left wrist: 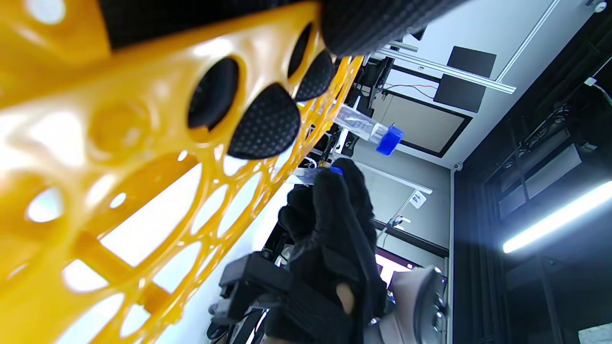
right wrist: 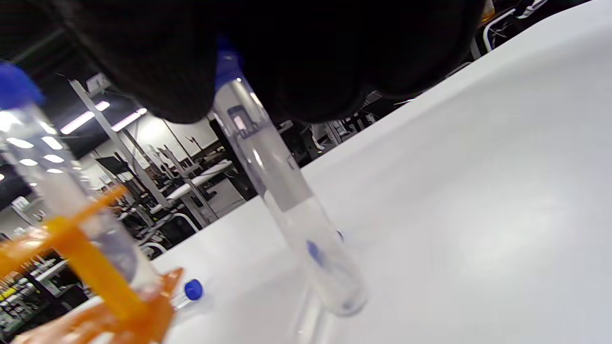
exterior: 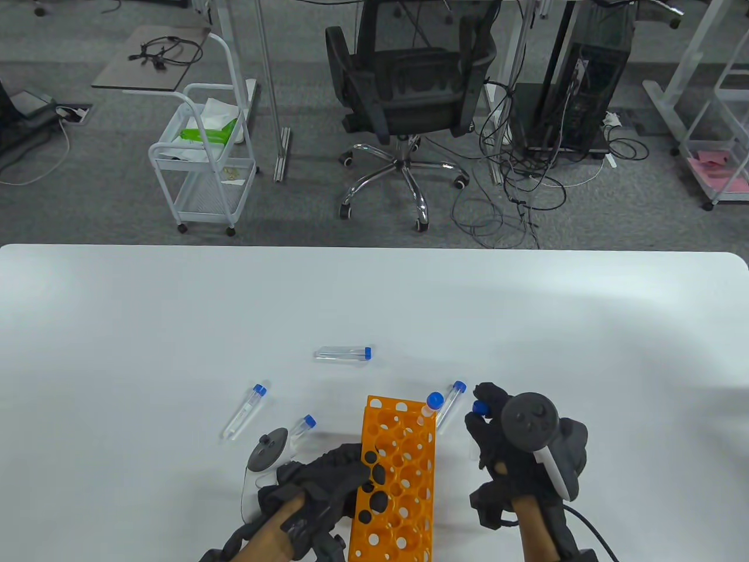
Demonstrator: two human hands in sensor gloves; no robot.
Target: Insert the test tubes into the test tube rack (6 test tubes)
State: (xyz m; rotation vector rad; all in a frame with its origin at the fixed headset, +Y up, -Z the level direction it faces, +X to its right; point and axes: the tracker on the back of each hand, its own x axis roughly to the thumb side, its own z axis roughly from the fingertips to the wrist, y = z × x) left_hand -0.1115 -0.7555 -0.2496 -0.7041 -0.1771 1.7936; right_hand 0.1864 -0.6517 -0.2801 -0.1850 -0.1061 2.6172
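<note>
Tube (right wrist: 282,191) hanging below right-hand grip (exterior: 488,418)

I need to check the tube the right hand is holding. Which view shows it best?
The right wrist view: the held tube hangs full-length below the right hand. The table view shows only its blue cap; the left wrist view, a glimpse.

Six blue-capped test tubes: one standing in the rack (exterior: 432,405), one held in the right hand (exterior: 481,408), four lying on the counter (exterior: 344,353) (exterior: 244,411) (exterior: 301,428) (exterior: 449,405), one orange test tube rack (exterior: 398,468), two gloved hands (exterior: 319,486) (exterior: 521,445), one white counter (exterior: 175,328).
</note>
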